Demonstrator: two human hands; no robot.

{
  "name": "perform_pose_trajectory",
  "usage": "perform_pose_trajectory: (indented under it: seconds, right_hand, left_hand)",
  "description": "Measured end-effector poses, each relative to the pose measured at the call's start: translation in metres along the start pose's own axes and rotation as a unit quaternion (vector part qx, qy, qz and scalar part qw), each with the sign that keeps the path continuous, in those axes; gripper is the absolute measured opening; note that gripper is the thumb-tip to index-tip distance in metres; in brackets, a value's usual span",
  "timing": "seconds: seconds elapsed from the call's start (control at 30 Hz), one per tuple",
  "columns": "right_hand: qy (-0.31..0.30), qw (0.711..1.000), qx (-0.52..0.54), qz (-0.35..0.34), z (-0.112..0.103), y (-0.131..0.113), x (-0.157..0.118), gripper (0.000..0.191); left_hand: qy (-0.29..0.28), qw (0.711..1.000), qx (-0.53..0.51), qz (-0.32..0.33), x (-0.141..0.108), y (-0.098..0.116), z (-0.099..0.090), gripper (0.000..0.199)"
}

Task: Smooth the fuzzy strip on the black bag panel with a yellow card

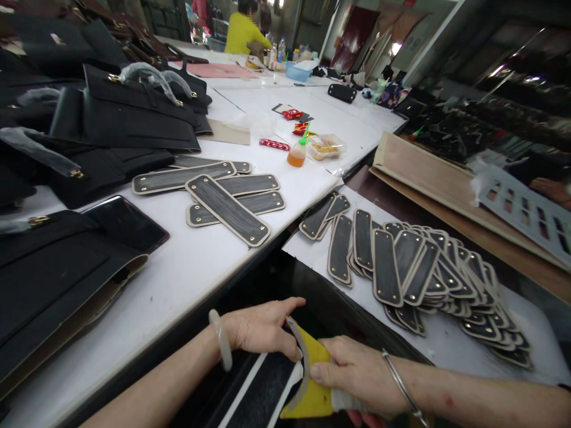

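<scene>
Both hands meet at six o'clock, low in the head view, over a dark gap between two benches. Left hand, with a pale bangle on the wrist, pinches the upper end of a curved strip between thumb and fingers, so its grip is closed on the strip. Right hand, wearing a thin metal bangle, holds a yellow cloth pressed against the strip's lower part, its grip closed on the cloth. Below them lies a dark panel with pale edges. At three o'clock, on a white sheet, a fanned heap of dark pads with cream rims and brass rivets overlaps in rows. At eleven o'clock, on the white bench, longer pads of the same kind lie crossed in a loose pile. At nine o'clock are black bags and a phone. Near twelve o'clock stands a small orange bottle beside a plastic tub, and far off a person in yellow is at the bench.
</scene>
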State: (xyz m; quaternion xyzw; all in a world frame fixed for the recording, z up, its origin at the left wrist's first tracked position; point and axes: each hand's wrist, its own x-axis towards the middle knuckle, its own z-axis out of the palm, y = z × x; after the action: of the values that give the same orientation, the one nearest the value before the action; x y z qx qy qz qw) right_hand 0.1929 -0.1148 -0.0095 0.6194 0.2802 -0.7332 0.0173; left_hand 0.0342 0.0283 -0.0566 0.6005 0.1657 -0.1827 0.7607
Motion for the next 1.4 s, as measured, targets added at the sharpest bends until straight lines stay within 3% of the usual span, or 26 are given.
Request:
perform_pose_trajectory:
  seconds: [0.2,0.53,0.73,0.87,1.0,1.1,1.27,1.4]
  right_hand:
    - [-0.005,1.000,0.008,-0.015,0.000,0.003,0.002,0.017]
    - [0.023,1.000,-0.006,0.014,0.005,-0.009,0.002,0.020]
    - [-0.003,0.998,0.034,-0.055,0.010,-0.005,0.016,0.031]
    - [-0.020,0.993,0.082,-0.083,0.020,-0.004,0.026,0.051]
    - [0.060,0.980,0.131,-0.137,0.040,0.006,0.038,0.067]
    - [0.080,0.974,0.140,-0.156,0.055,0.012,0.051,0.074]
    - [0.069,0.967,0.106,-0.223,0.077,0.032,0.071,0.090]
    - [0.091,0.960,0.134,-0.230,0.085,0.068,0.062,0.096]
  left_hand:
    - [0.001,1.000,-0.022,0.008,0.001,-0.006,0.001,0.113]
    - [0.002,0.996,-0.084,0.037,0.003,-0.010,0.002,0.116]
    - [0.022,0.985,-0.160,0.065,-0.003,-0.008,0.004,0.112]
    - [0.050,0.985,-0.145,0.074,-0.021,0.002,-0.001,0.108]
    - [0.106,0.984,-0.112,0.086,-0.045,0.004,-0.002,0.104]
    - [0.181,0.975,-0.090,0.093,-0.065,-0.007,0.005,0.097]
    - [0.264,0.962,-0.033,0.057,-0.097,-0.032,0.032,0.075]
    - [0.316,0.946,0.065,0.020,-0.108,-0.039,0.055,0.066]
